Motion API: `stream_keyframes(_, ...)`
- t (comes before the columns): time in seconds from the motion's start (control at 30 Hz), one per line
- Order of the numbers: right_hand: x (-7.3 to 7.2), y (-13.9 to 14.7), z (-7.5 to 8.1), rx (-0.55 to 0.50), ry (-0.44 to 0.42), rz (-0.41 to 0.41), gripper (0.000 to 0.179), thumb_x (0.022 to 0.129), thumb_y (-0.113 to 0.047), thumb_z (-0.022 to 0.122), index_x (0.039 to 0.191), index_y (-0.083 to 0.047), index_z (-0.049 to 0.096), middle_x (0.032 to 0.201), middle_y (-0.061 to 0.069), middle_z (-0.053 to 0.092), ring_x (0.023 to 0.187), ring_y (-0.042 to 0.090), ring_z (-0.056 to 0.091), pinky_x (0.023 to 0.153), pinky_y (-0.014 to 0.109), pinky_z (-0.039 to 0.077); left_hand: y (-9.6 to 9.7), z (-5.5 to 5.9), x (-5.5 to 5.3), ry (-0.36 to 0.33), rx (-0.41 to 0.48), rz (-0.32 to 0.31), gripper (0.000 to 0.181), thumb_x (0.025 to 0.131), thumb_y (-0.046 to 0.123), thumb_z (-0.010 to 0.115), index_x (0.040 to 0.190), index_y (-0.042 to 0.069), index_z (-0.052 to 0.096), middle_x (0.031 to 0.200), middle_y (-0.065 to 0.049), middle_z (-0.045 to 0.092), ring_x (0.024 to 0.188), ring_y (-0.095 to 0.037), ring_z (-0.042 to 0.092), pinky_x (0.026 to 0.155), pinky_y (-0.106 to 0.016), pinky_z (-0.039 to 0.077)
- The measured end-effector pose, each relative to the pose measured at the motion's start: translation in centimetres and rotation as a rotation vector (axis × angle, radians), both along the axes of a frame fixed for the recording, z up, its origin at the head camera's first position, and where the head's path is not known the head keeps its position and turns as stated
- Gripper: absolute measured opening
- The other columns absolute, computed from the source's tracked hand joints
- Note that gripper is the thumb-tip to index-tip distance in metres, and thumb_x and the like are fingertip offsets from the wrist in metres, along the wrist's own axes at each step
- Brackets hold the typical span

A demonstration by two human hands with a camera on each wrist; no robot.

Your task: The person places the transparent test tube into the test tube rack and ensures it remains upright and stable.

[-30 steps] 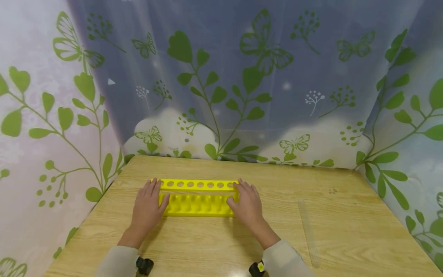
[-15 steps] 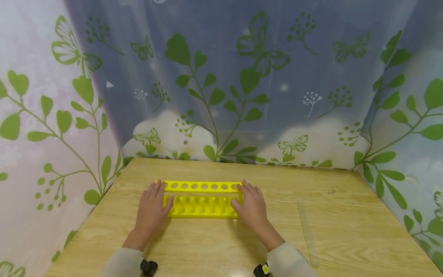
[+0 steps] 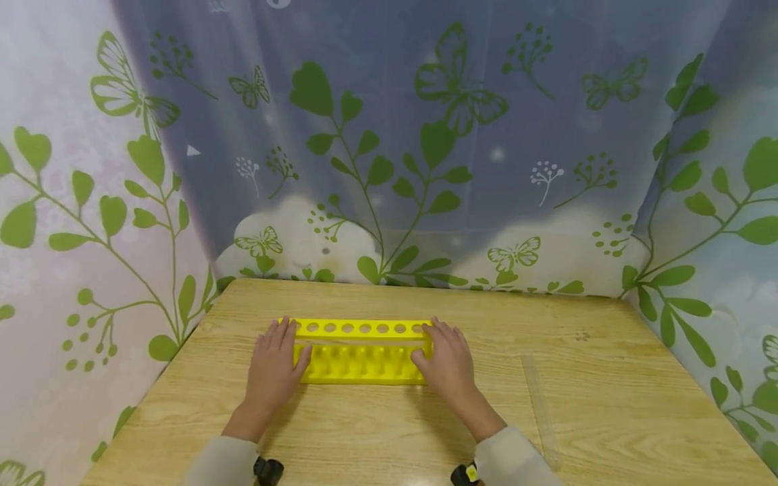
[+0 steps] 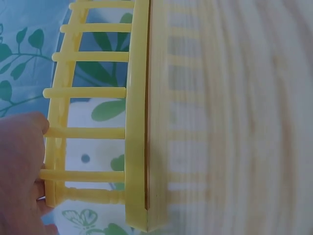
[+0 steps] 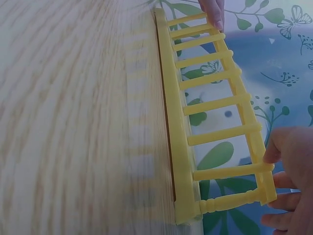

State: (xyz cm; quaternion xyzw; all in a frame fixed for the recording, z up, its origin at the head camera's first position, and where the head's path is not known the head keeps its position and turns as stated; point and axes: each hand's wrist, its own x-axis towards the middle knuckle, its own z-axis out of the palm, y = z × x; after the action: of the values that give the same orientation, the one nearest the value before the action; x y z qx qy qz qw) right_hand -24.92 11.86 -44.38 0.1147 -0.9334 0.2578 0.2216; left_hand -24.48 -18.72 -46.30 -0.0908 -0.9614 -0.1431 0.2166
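1. The yellow rack is on the wooden table, between left hand and right hand.
2. Each hand grips one end.
3. Only the head view shows the transparent strip; only wrist views show clearly the rack's rods.

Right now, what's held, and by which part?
The yellow rack: the left hand grips its left end, the right hand its right end, both near the top.

The wrist cameras are black, sleeves apparently cream.
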Motion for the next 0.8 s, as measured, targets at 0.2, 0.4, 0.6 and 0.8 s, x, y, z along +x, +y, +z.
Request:
stream_keyframes(0.2, 0.0, 0.5, -0.1, -0.008, 0.001, 0.001, 0.042, 0.081, -0.018, 0.063, 0.118, 0.001, 0.067, 0.136, 0.018, 0.056, 0.126, 0.035, 0.052, 0.113, 0.05, 0.03, 0.6, 0.0, 0.0, -0.001, 0.006, 0.005, 0.062, 0.099, 0.034, 0.053, 0.141, -0.009, 0.041, 0.147, -0.027, 0.038, 0.139, -0.043, 0.03, 0.112, -0.06, 0.023)
stream_keyframes(0.4, 0.1, 0.9, 0.0, -0.013, -0.024, -0.011, 0.043, 0.081, -0.018, 0.062, 0.119, 0.001, 0.066, 0.137, 0.019, 0.054, 0.128, 0.036, 0.05, 0.114, 0.049, 0.029, 1.1, 0.1, 0.1, 0.005, 0.004, 0.002, 0.062, 0.099, 0.034, 0.053, 0.141, -0.01, 0.042, 0.147, -0.027, 0.038, 0.139, -0.043, 0.03, 0.112, -0.06, 0.023)
stream_keyframes(0.6, 0.2, 1.3, 0.1, -0.017, -0.033, -0.016, 0.043, 0.081, -0.018, 0.061, 0.12, 0.001, 0.066, 0.138, 0.019, 0.054, 0.128, 0.036, 0.05, 0.113, 0.05, 0.029, 1.6, 0.2, 0.2, 0.019, 0.018, -0.006, 0.062, 0.098, 0.034, 0.054, 0.141, -0.009, 0.042, 0.147, -0.027, 0.039, 0.138, -0.044, 0.031, 0.112, -0.061, 0.024)
stream_keyframes(0.8, 0.3, 1.8, 0.0, -0.016, -0.015, -0.021, 0.042, 0.08, -0.017, 0.062, 0.118, 0.001, 0.066, 0.136, 0.019, 0.055, 0.126, 0.036, 0.052, 0.112, 0.05, 0.031, 2.1, 0.2, 0.2, 0.04, 0.019, -0.012, 0.061, 0.098, 0.033, 0.056, 0.139, -0.01, 0.043, 0.145, -0.028, 0.041, 0.137, -0.044, 0.033, 0.111, -0.061, 0.026)
